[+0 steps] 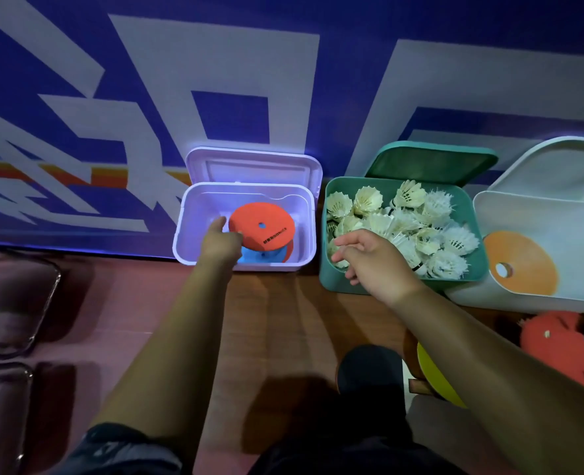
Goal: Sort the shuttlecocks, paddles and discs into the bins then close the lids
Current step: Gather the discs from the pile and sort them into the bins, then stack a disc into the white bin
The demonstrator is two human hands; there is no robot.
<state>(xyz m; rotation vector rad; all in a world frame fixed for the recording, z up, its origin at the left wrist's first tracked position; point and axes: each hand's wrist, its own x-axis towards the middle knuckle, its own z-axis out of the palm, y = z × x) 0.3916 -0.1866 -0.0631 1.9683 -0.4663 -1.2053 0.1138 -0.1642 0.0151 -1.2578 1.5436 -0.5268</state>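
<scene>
1. Holding entry: left hand point(222, 242) reaches into the white bin point(194, 214), its grip clamped on the left edge of the red disc point(264, 228). The disc is tilted, has a small centre hole and sits inside the bin's walls.
2. Blue disc point(259, 257): lies in the bottom of the same bin, under the red one.
3. White lid point(252, 166): stands open, leaning back against the blue-and-white wall point(215, 80).
4. Green bin point(331, 279): just right of the white bin, lid point(431, 162) raised, filled with white shuttlecocks point(407, 214).
5. Right hand point(376, 258): hovers over the near left corner of the green bin, grip apart, fingers loosely spread, holding nothing.
6. Second white bin point(540, 214): far right, lid up, with an orange disc point(523, 265) leaning inside.
7. Floor point(276, 303): a red foam piece point(557, 344) and a yellow round item point(434, 375) lie at lower right, partly hidden by the right arm.
</scene>
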